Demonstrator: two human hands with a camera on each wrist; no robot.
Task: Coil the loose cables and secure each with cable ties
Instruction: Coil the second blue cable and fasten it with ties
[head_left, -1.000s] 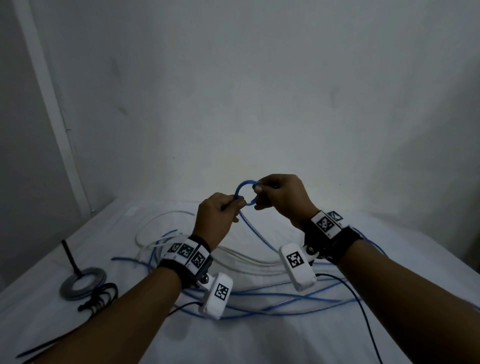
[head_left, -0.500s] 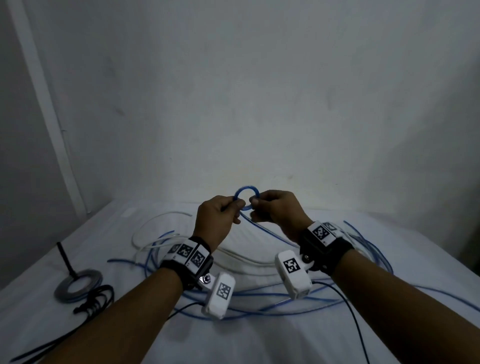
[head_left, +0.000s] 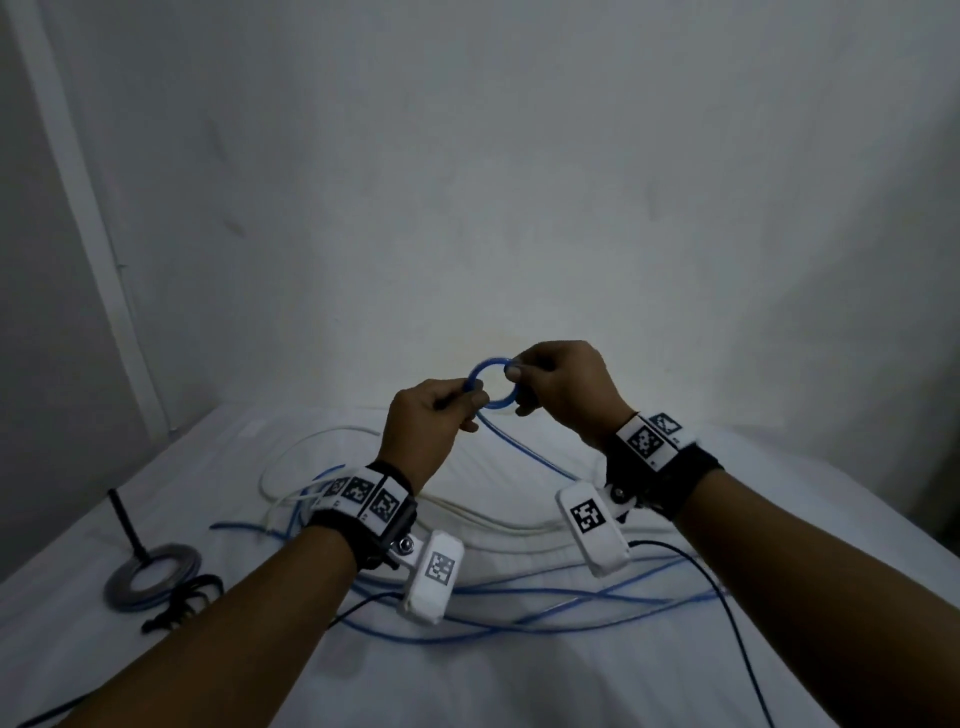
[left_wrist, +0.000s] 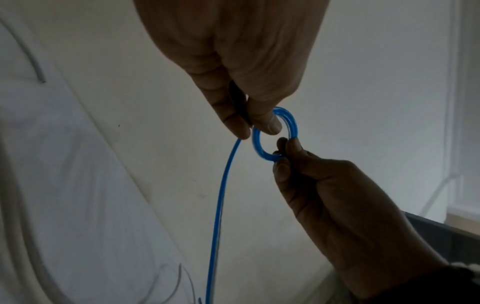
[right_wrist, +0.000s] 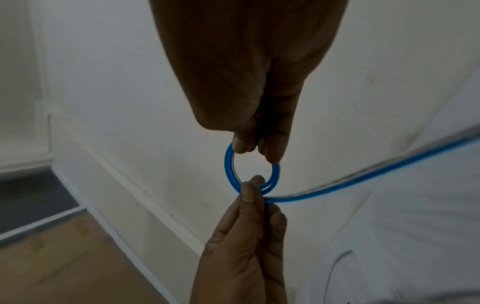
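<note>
Held up above the white cloth-covered surface (head_left: 519, 686), near the far wall: a thin blue plastic-sheathed cable (head_left: 524, 451) wound into a small tight ring of about two turns. Pinched on the ring's left side between thumb and fingers of the left hand (head_left: 426, 421); pinched on its right side by the right hand (head_left: 563, 384). Trailing from the left-hand pinch down to the surface, the cable's loose length, sprawled in wide loops with a white cable (head_left: 467, 514). At near left, a flat grey roll of tape (head_left: 150, 574) beside a bundle of black cable ties (head_left: 182, 603).
</note>
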